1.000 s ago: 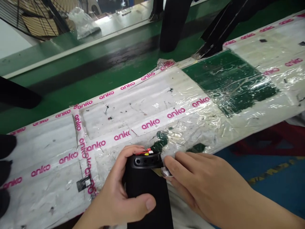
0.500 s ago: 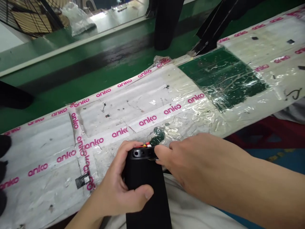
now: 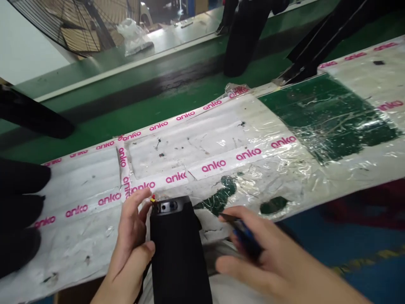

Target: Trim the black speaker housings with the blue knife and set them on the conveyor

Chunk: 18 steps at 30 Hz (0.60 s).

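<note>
Black cylinder housing point(image 3: 177, 249), fabric-look body, stands on end at near edge of bench point(image 3: 79, 236), top end pointing away from camera. Top rim shows two small holes; red/yellow wire ends point(image 3: 153, 199) poke out at the rim's L side.

L hand point(image 3: 131, 242): wrapped against L side of housing, thumb pressed on its front face, fingers loosely bent and reaching up twd the wire ends at the rim. Fingertips just beside wires; contact w/ them can't be told.

R hand point(image 3: 262, 261): to R of housing, not touching it. Fingers curled around a dark tool w/ blue grip point(image 3: 242, 232), thin tip pointing L twd housing, tip near but apart from it. Blurred, so tool type unclear.

Bench surface beyond housing: white sheeting under crinkled clear film, strips of white tape printed "anko" in pink point(image 3: 213, 166) running across and along the far edge. Green patches show through film just beyond and R of housing; larger green patch point(image 3: 325, 118) far R of it.

Beyond bench, past housing: green floor point(image 3: 126, 109), dark legs of a person point(image 3: 243, 38) standing there, wire fan guard point(image 3: 76, 25) far upper L. Dark rounded shapes point(image 3: 19, 211) at far L of housing, id unclear.
</note>
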Tool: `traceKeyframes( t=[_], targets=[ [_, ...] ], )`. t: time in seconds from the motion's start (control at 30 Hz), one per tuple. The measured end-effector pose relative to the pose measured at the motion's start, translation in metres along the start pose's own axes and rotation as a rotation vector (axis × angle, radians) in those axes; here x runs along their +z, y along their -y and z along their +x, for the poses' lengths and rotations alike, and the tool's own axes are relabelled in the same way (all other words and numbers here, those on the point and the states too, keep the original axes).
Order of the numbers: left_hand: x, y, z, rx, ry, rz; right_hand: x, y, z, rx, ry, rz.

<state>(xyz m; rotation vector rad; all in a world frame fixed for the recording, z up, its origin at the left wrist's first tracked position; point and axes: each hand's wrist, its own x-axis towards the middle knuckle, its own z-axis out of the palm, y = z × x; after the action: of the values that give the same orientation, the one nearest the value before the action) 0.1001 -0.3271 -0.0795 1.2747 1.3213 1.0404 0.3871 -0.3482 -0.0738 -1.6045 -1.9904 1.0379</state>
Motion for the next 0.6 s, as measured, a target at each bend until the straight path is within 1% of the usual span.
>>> traceKeyframes(
  t=[0.07, 0.13, 0.2, 0.3, 0.37, 0.43, 0.53, 0.6],
  targets=[
    [0.001, -0.006, -0.012, -0.067, -0.073, 0.069, 0.035, 0.015, 0.008, 0.108, 0.107, 0.289],
    [0.002, -0.008, -0.026, -0.132, -0.119, 0.127, 0.054, 0.024, 0.013, 0.169, 0.186, 0.471],
    [0.002, -0.009, -0.035, -0.151, -0.12, 0.146, 0.06, 0.025, 0.017, 0.182, 0.216, 0.563],
    [-0.003, -0.011, -0.039, -0.166, -0.099, 0.21, 0.058, 0.024, 0.02, 0.169, 0.273, 0.6],
    [-0.012, -0.017, -0.038, -0.194, -0.123, 0.308, 0.056, 0.025, 0.022, 0.123, 0.322, 0.574],
    [-0.024, -0.023, -0.038, -0.262, -0.154, 0.343, 0.056, 0.03, 0.025, 0.03, 0.355, 0.523],
    [-0.044, -0.026, -0.046, -0.406, -0.169, 0.2, 0.062, 0.041, 0.03, -0.16, 0.367, 0.43],
    [-0.054, -0.021, -0.053, -0.449, -0.172, 0.108, 0.069, 0.047, 0.033, -0.267, 0.348, 0.367]
  ],
)
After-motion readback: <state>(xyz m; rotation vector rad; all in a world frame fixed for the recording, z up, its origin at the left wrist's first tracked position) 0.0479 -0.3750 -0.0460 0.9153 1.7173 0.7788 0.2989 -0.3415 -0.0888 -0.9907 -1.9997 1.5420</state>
